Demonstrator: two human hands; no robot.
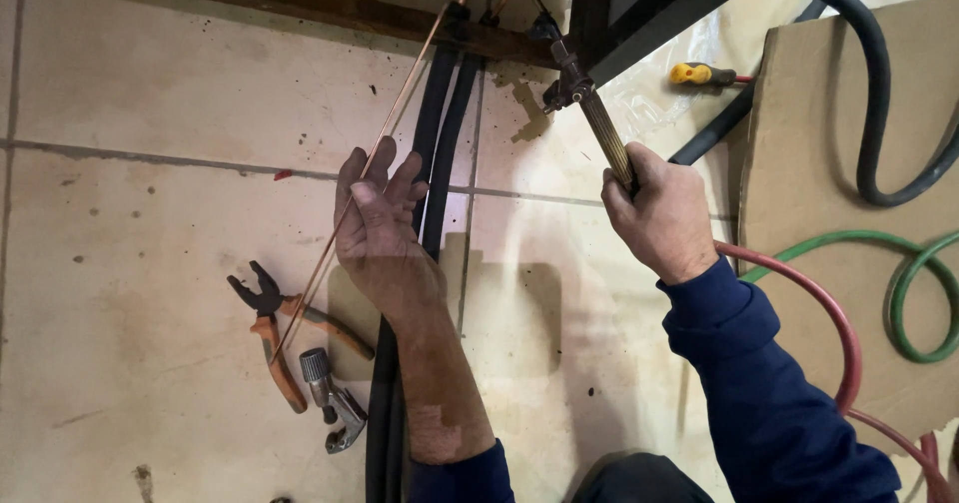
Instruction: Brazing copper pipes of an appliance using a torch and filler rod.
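Down on the tiled floor (150,93) I kneel, with black hoses (440,133) running up toward twelve o'clock. At three o'clock a big brown cardboard sheet (829,113) lies under green and red hoses. My right hand (664,213) is closed tight around the ribbed brass handle of the torch (599,128). My left hand (378,218) has its fingers loosely spread and pinches a thin copper rod (400,113). I think I should keep both steady and bring the rod's tip close to the torch's tip. The rod is long, straight and shiny. At eight o'clock lie orange pliers (270,323) and a small grey tool (330,403).
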